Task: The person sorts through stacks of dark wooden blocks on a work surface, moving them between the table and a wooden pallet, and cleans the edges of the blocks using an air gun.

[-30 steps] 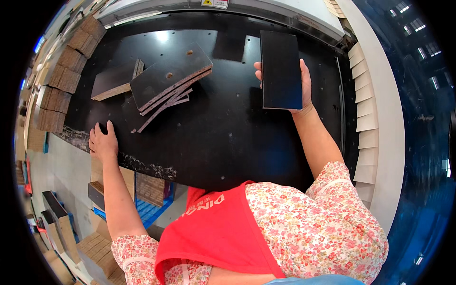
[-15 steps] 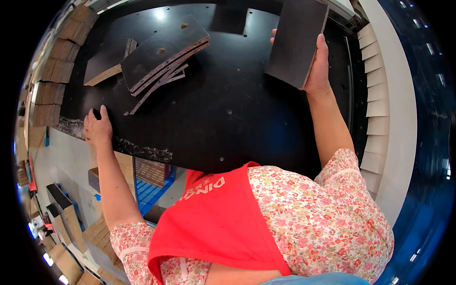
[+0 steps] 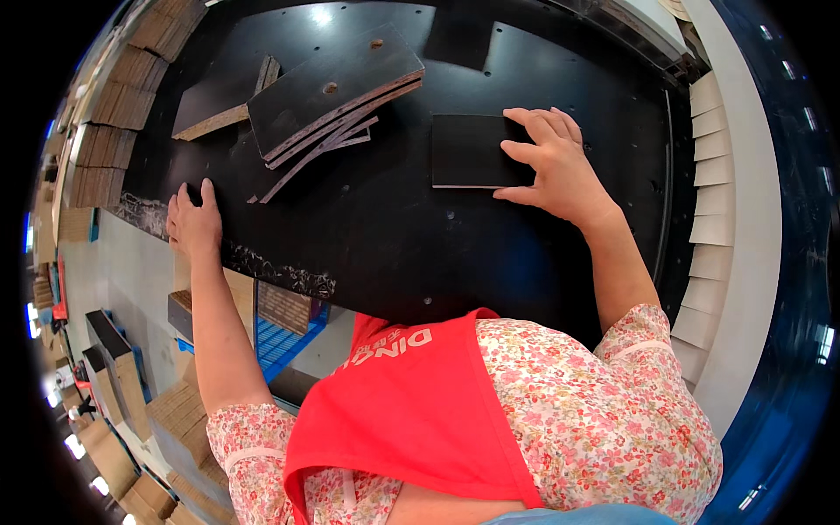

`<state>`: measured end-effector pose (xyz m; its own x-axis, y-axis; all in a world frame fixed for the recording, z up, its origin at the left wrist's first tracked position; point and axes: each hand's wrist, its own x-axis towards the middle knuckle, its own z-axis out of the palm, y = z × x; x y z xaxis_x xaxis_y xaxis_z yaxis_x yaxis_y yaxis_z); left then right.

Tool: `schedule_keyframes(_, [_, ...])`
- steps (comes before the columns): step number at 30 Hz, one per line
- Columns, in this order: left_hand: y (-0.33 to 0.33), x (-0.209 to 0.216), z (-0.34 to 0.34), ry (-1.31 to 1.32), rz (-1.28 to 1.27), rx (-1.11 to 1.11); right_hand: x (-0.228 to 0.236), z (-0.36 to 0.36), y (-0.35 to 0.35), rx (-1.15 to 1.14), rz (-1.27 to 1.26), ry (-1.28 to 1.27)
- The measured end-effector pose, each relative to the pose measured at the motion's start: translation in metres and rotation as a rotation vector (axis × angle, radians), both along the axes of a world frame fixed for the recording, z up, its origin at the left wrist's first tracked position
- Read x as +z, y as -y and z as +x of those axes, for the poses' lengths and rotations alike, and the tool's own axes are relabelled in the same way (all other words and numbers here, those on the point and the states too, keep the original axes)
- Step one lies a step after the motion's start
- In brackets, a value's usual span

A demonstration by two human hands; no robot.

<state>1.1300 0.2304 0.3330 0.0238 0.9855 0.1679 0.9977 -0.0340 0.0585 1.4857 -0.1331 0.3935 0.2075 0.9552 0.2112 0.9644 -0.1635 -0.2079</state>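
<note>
A small black rectangular board lies flat on the black tabletop. My right hand spans the board's right end, thumb along its near edge and fingertips at its far edge. Over at the table's left, my left hand rests by the worn near edge with its fingers apart, holding nothing. Between my hands and further back is a pile of black boards with rough brown edges; the top one has two round marks. Thin strips stick out from under it.
Another black board lies behind the pile at left. Stacks of brown-edged boards line the table's left side. White stepped panels run along the right. Below the left edge are a blue rack and more stacked boards.
The board in my right hand has come down from a raised, tilted position to lie flat on the tabletop, nearer the middle. My left hand stays by the table edge.
</note>
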Motion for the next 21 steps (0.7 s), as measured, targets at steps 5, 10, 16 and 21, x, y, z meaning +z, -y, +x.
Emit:
schedule_keyframes(5, [0.0, -0.003, -0.004, -0.011, 0.021, 0.001, 0.013, -0.016, -0.005, 0.073, 0.002, 0.075])
schedule_keyframes(10, [-0.016, -0.015, -0.015, -0.036, 0.079, -0.088, 0.02, -0.067, -0.009, 0.34, 0.032, -0.053])
schedule_keyframes(16, [-0.009, -0.011, -0.012, -0.027, 0.09, -0.063, 0.015, -0.058, -0.016, 0.184, -0.017, -0.004])
schedule_keyframes(21, [-0.012, -0.011, -0.012, -0.019, 0.086, -0.072, -0.001, -0.024, -0.024, -0.016, -0.062, 0.104])
